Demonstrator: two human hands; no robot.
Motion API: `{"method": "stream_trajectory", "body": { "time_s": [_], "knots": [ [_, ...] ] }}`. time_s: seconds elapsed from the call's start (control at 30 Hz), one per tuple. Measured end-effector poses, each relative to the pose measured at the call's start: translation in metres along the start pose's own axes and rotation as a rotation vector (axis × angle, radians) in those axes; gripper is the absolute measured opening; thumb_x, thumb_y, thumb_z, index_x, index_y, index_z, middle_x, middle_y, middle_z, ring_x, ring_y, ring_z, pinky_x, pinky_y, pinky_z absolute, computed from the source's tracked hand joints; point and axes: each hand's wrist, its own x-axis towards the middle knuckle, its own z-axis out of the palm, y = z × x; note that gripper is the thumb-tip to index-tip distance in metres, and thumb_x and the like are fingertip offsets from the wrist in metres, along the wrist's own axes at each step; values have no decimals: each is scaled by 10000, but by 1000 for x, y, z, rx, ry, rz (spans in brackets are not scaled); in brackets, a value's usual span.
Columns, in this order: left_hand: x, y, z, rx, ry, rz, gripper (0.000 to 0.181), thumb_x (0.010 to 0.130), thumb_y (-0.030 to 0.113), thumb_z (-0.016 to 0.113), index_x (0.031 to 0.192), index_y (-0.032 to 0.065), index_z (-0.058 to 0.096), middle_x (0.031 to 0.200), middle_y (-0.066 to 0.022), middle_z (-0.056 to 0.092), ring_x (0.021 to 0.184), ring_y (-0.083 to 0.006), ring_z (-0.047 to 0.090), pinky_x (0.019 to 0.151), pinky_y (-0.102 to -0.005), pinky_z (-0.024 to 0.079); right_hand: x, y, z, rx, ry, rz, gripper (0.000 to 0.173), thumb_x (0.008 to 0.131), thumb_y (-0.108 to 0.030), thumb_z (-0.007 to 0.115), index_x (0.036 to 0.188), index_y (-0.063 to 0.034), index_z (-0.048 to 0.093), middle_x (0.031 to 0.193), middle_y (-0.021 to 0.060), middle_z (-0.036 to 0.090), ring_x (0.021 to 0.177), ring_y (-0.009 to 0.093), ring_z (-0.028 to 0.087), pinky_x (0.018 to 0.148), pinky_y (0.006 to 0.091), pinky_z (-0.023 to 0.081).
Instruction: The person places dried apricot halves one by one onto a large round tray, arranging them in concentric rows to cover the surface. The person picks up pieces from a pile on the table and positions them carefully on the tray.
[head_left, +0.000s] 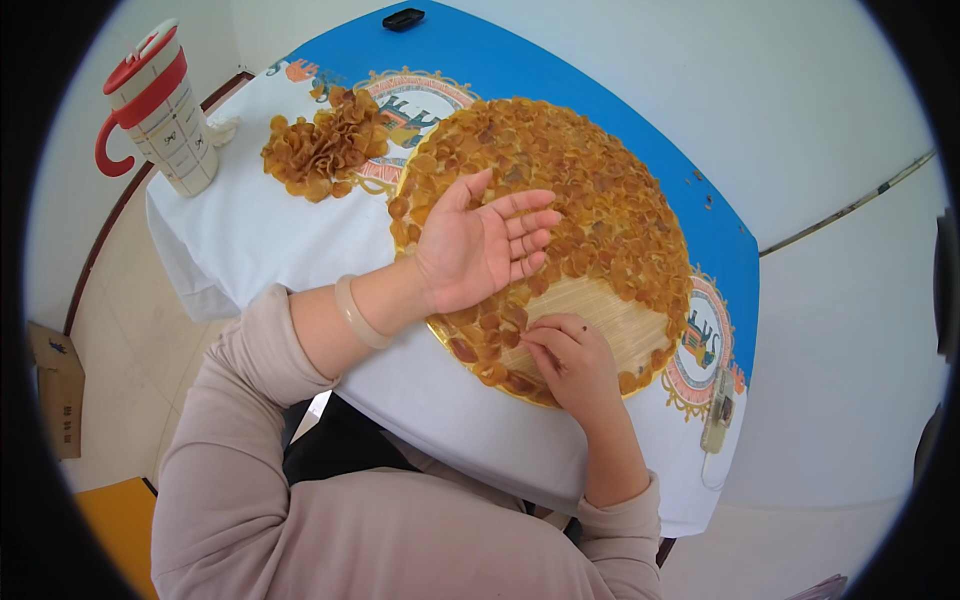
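Observation:
In the head view a large round tray with a gold rim (517, 395) lies before me, its woven, straw-coloured base (600, 311) showing at the lower right. Overlapping thin amber-brown dried slices (592, 202) cover most of the rest. My left hand (484, 251) is held over the tray's left part, palm up and empty, with its fingers apart. Below it, my right hand (577, 360) pinches thumb and fingertips at the edge of a brown slice (514, 321) beside the bare base. A loose pile of similar slices (326, 146) sits on the cloth left of the tray.
A white and blue patterned tablecloth (255, 247) covers the table. At the far left stands a tall tumbler with a red handle (172, 127). A small black dish (403, 19) is at the back. Near the right edge lies a phone-like object in a clear case (718, 412), with a cord.

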Motion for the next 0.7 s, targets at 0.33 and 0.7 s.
{"method": "stream_trajectory", "body": {
  "time_s": [0.33, 0.7],
  "knots": [
    [-2, 1, 7, 172, -66, 31, 557, 1034, 465, 349, 1278, 24, 588, 1133, -94, 675, 981, -201, 636, 914, -359, 506, 2, -5, -1, 16, -5, 44, 167, 804, -156, 785, 923, -90, 689, 941, 45, 671, 893, 267, 646, 763, 376, 524],
    [-44, 101, 36, 2007, 514, 461, 597, 1003, 382, 534, 1460, 13, 425, 1462, -213, 433, 1379, -321, 404, 1144, -417, 329, 2, -10, -4, 90, 75, 101, 103, 836, -90, 760, 899, -48, 690, 923, 85, 675, 849, 279, 648, 715, 362, 522]
  ]
}}
